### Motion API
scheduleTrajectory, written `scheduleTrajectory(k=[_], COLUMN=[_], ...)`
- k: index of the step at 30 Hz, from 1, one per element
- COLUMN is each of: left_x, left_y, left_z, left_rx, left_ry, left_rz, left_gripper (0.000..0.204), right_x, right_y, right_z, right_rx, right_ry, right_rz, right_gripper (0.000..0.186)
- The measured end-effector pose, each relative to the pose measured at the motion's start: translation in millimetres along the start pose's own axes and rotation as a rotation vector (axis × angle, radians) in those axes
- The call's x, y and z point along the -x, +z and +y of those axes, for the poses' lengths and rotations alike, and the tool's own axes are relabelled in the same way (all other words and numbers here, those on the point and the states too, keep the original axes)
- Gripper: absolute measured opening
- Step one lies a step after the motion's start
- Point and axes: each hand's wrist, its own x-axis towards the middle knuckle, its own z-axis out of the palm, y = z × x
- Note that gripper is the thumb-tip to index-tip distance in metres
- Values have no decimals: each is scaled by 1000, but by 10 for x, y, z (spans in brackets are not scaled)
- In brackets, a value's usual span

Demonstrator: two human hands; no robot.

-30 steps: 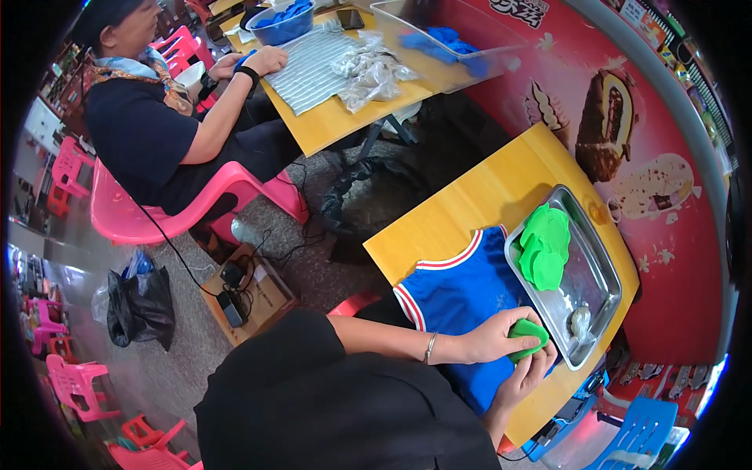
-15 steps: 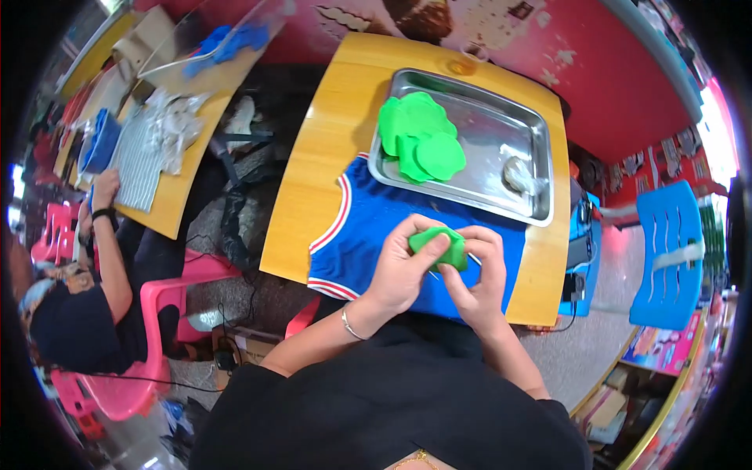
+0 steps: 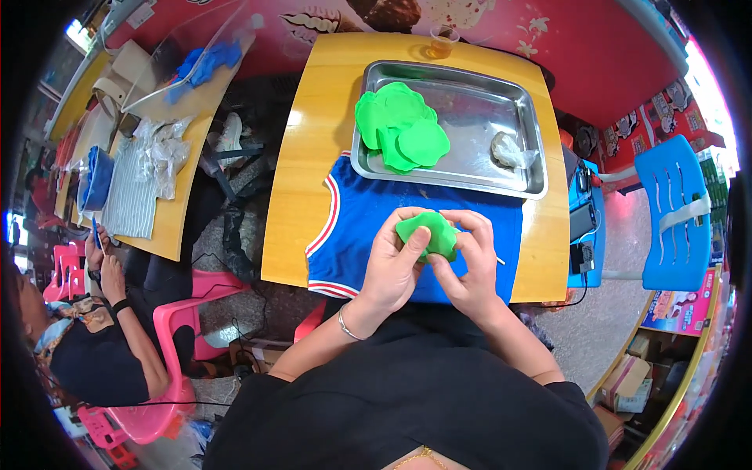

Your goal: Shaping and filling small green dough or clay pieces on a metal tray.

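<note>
Head view. Left hand (image 3: 398, 262) grasps one edge of a thin, bright-green, soft-looking piece (image 3: 439, 233), thumb across its face; right hand (image 3: 475, 274) pinches the opposite edge between thumb and fingers. Piece sits between the two, above a blue cloth top with red-and-white trim (image 3: 368, 215), apart from a rectangular shiny metal tray (image 3: 470, 125). A thin white stick-like thing (image 3: 500, 261) juts out beside the right hand; whether the fingers grip it, I cannot tell from where I stand. In the tray: loose pile of flat, rounded bright-green sheets (image 3: 399, 125) at left, crumpled clear plastic bundle (image 3: 507, 149) at right. Tray and cloth rest on a yellow wood surface (image 3: 301, 141).

Handling notes, my judgement: material looks pliable, so light, even thumb pressure should serve better than a hard pinch, which may dent or tear the rim. Working low over the cloth gives a soft landing. Turning in small steps, left hand supporting from beneath, should avoid uneven stretching.
</note>
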Motion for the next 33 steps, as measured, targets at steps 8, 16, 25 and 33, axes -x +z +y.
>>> scheduleTrajectory(k=[8,16,25,33], left_x=[-39,-26,-23,2], left_y=[-40,-96,-199,-50], left_z=[-26,-75,-114,-148], left_rx=[-132,-134,-133,-43], left_ry=[-33,-57,-6,-107], left_rz=[-24,96,130,110], left_gripper=[30,24,20,20], right_x=[-29,-65,-20,6], right_y=[74,-18,-73,-91], right_z=[53,58,130,220], right_rx=[81,91,20,-168], right_ry=[-48,-33,27,131], right_rz=[-3,-2,-19,-35], right_gripper=[24,20,17,9])
